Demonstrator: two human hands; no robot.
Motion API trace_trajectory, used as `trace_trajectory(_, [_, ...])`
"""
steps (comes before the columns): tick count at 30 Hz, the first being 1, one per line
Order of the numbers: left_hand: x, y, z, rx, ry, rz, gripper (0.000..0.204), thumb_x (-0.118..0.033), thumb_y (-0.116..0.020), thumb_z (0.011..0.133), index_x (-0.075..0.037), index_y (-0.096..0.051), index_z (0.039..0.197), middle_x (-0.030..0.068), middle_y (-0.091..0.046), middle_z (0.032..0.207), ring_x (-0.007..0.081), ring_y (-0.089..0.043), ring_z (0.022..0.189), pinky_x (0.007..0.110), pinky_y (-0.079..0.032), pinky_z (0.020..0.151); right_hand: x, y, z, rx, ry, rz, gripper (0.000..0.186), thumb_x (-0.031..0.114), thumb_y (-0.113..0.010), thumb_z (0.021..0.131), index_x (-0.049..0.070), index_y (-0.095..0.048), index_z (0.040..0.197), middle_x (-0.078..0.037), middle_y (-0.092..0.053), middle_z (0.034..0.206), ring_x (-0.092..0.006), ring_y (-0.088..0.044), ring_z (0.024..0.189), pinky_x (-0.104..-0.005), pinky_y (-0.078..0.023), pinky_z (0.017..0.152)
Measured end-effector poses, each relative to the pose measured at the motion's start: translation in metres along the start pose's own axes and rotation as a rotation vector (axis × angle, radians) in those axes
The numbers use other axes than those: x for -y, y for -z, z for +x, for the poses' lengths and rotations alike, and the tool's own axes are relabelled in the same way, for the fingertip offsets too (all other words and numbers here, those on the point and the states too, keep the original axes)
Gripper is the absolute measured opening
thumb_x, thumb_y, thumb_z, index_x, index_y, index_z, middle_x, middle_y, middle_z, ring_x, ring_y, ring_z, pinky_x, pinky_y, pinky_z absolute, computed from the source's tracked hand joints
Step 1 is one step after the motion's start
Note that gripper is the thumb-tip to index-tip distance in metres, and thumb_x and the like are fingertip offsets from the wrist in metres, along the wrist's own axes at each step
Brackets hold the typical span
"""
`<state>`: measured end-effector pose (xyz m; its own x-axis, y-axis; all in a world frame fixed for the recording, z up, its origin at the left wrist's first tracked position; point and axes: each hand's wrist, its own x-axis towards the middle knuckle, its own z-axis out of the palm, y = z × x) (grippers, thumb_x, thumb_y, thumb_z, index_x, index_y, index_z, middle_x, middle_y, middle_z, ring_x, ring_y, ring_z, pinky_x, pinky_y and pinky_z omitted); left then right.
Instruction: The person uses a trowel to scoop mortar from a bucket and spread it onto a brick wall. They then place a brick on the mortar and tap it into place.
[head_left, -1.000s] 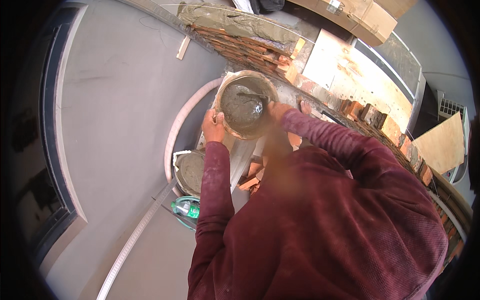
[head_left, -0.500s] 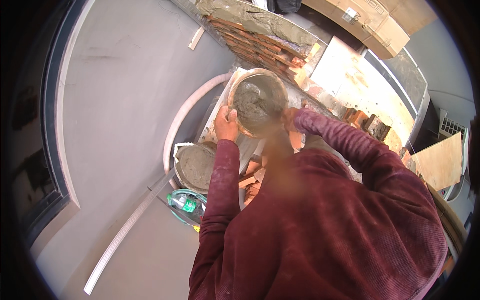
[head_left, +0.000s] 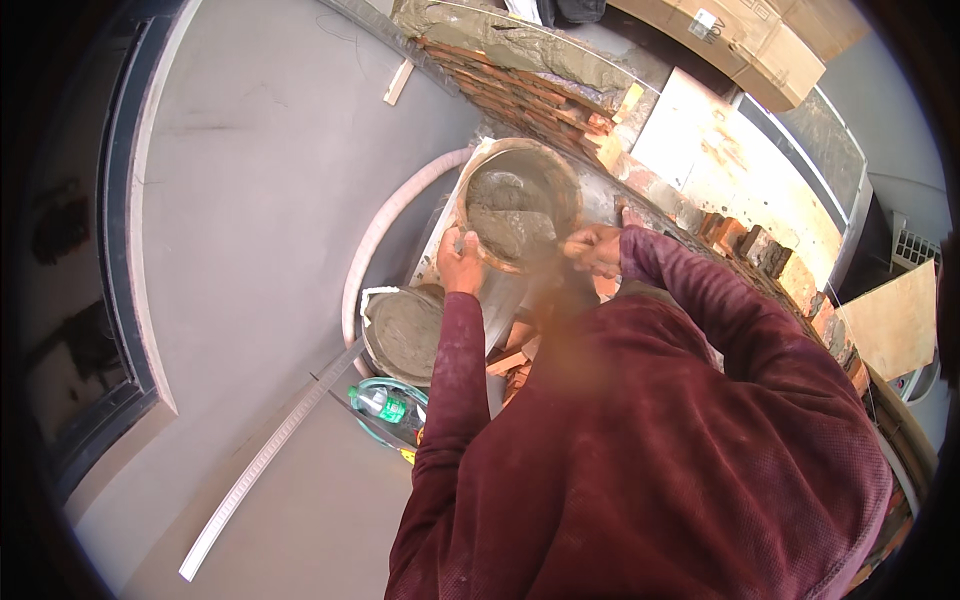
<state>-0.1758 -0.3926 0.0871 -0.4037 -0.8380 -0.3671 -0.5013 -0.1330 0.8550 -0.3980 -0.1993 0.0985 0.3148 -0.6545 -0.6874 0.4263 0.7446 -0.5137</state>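
Note:
A round bucket (head_left: 571,190) with grey wet mortar (head_left: 505,220) inside stands tilted toward me. My left hand (head_left: 461,264) is closed on its near left rim, thumb up. At the right rim my right hand (head_left: 596,250) has its fingers curled; what they hold, if anything, is hidden by the hand and a brown blur in front. The mortar shows a smooth, flat-edged lump in its middle. Beside my left forearm is a second bucket (head_left: 405,335), filled nearly to its brim with mortar.
Past the buckets runs a low brick wall (head_left: 520,85) topped with mortar. A pale hose (head_left: 362,255) curves along the grey wall. A green plastic bottle (head_left: 380,403), a long metal strip (head_left: 262,455) and loose bricks (head_left: 513,352) lie nearer. A cardboard box (head_left: 745,45) sits far right.
My right hand has turned so more of its fingers show at the rim. The mortar surface has shifted into a flat-edged lump. My left hand keeps its hold; the whole view has moved slightly.

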Motion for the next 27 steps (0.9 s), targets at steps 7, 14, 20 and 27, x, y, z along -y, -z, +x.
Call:
trace_trajectory(7, [0.072, 0.038, 0.007, -0.129, 0.356, -0.078, 0.008, -0.012, -0.05, 0.095, -0.007, -0.055, 0.093, 0.001, -0.054, 0.083, 0.0111, -0.054, 0.072, 0.028, -0.049, 0.054, 0.025, -0.018, -0.061, -0.092, 0.145, 0.081, 0.021, 0.001, -0.062, 0.082, 0.004, -0.056, 0.102, 0.002, -0.054, 0.069, -0.003, -0.046, 0.045, -0.0195, -0.035, 0.037])
trace_trajectory(14, [0.037, 0.056, -0.005, -0.229, -0.095, 0.107, 0.05, -0.015, -0.055, 0.095, 0.004, -0.038, 0.138, 0.0128, -0.059, 0.111, 0.0188, -0.058, 0.096, 0.03, -0.047, 0.086, 0.076, -0.016, -0.101, -0.433, 0.39, 0.207, 0.037, 0.002, -0.057, 0.086, 0.003, -0.049, 0.122, 0.0, -0.054, 0.069, -0.0056, -0.045, 0.043, -0.0229, -0.038, 0.036])
trace_trajectory(20, [-0.234, 0.161, -0.005, -0.519, -0.7, 0.179, 0.043, -0.015, -0.052, 0.095, -0.003, -0.044, 0.136, 0.0171, -0.028, 0.15, 0.0284, -0.034, 0.136, 0.04, -0.035, 0.108, 0.165, -0.016, -0.088, -0.785, 0.49, -0.266, 0.029, 0.006, -0.056, 0.084, -0.001, -0.052, 0.112, -0.01, -0.059, 0.07, -0.0182, -0.06, 0.055, -0.0337, -0.048, 0.045])
trace_trajectory(27, [-0.33, 0.234, 0.043, -0.862, -1.005, 0.62, 0.048, -0.034, -0.054, 0.095, -0.007, -0.048, 0.134, 0.0168, -0.028, 0.15, 0.0344, -0.025, 0.14, 0.045, -0.028, 0.111, 0.167, 0.006, -0.016, -1.312, 0.583, -0.998, 0.04, 0.009, -0.055, 0.08, -0.003, -0.043, 0.115, -0.03, -0.059, 0.097, -0.0462, -0.06, 0.089, -0.0505, -0.048, 0.079])
